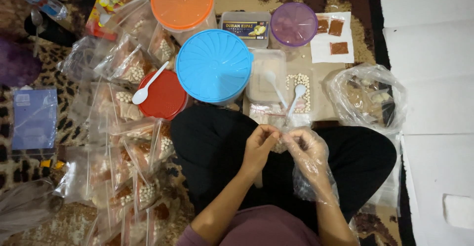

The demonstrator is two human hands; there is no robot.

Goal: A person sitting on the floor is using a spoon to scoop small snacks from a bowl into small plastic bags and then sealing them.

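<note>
**op:** Clear plastic everywhere lol. My right hand (pixel 310 149) wears a loose disposable glove, probably to keep the food clean, while the left hand (pixel 259 144) is bare. Both meet over my lap, fingertips pinched on a small clear packet (pixel 279 142) between them.

**reply:** Wrists?

**op:** Bent inward, forearms angling up from the bottom edge. Finished packets (pixel 133 177) lie piled on my left; the blue-lidded tub (pixel 214 66) and the tray of white balls (pixel 299 92) sit just ahead, within reach.
</note>
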